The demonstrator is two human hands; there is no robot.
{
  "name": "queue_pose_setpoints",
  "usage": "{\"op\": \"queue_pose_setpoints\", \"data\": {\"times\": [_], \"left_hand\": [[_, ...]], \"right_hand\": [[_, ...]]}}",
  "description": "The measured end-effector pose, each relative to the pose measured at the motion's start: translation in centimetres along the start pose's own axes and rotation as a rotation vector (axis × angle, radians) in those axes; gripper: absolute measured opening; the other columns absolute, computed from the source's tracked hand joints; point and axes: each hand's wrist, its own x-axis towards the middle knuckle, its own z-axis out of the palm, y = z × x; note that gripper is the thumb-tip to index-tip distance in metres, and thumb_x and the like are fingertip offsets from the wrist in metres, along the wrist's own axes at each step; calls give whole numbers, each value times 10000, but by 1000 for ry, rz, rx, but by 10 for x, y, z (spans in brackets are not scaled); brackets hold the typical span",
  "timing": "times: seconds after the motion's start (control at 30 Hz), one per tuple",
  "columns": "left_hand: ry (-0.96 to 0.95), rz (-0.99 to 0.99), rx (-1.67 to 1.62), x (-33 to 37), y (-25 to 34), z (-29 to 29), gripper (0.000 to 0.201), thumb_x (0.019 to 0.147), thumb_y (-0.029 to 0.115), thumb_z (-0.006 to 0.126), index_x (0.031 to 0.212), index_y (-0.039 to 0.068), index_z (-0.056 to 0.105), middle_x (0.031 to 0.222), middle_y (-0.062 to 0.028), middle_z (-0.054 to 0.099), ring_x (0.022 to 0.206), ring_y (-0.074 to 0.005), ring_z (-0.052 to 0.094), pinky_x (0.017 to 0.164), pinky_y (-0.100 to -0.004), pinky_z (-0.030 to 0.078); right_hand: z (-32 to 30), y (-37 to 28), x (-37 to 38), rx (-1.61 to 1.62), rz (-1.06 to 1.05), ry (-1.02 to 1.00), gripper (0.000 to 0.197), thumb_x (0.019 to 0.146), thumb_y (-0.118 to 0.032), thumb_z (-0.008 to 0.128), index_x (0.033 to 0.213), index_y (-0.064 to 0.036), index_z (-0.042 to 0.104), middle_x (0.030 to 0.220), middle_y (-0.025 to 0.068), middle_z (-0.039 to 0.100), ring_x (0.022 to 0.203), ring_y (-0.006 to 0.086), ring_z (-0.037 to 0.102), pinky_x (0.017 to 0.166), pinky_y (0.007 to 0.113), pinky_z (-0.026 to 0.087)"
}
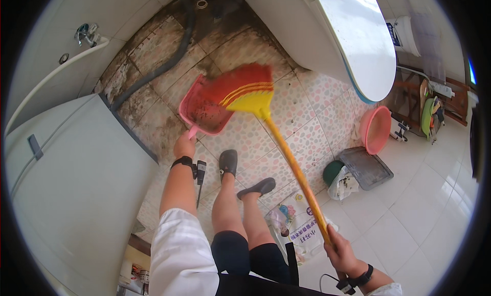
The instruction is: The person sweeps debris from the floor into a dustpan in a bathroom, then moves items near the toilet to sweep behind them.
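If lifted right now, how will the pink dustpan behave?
The pink dustpan looks like thin plastic, so probably stiff and light. Held by the left hand at one end, it may tip; the dark debris inside could slide out.

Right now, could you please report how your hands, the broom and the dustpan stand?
Left hand holds pink dustpan by its handle; right hand grips broom; red bristles at dustpan's mouth, dark debris inside; grey hose lies beyond.
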Motion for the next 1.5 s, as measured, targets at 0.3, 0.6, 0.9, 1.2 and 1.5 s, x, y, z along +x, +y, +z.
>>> {"op": "queue_pose_setpoints", "data": {"times": [0.3,0.6,0.9,1.2,1.5], "left_hand": [[39,6,-17,-3,1,17,241,833,296,557,998,130,616,905,-184,623,873,-363,588,726,-456,460],[82,5,-65,-1,-8,25,220,817,302,549,972,151,593,908,-134,644,871,-357,599,736,-461,464],[86,85,-370,-21,-4,-24,273,835,224,570,1023,26,587,867,-117,613,783,-218,578,722,-334,446],[194,33,-450,-63,35,-72,304,865,227,506,1046,-9,573,868,-94,604,774,-195,554,705,-322,426],[391,9,-747,-125,-22,-98,273,879,176,508,1063,-19,565,886,-73,587,800,-172,529,736,-310,417]], "right_hand": [[33,18,82,-131,6,140,586,793,-16,552,1338,7,340,1021,274,546,907,429,552,779,398,461],[35,12,-52,483,410,-124,611,863,-32,502,1407,-32,224,841,45,547,568,92,528,514,250,475],[54,56,-101,751,358,43,686,848,-27,550,1424,-96,184,844,46,527,552,102,520,492,238,458],[54,91,-110,1181,267,-52,747,868,-30,521,1449,-124,62,846,54,488,555,122,523,464,252,461],[3,27,-67,879,263,-257,682,853,-43,497,1439,-90,153,719,36,524,551,110,531,494,249,448]]}}
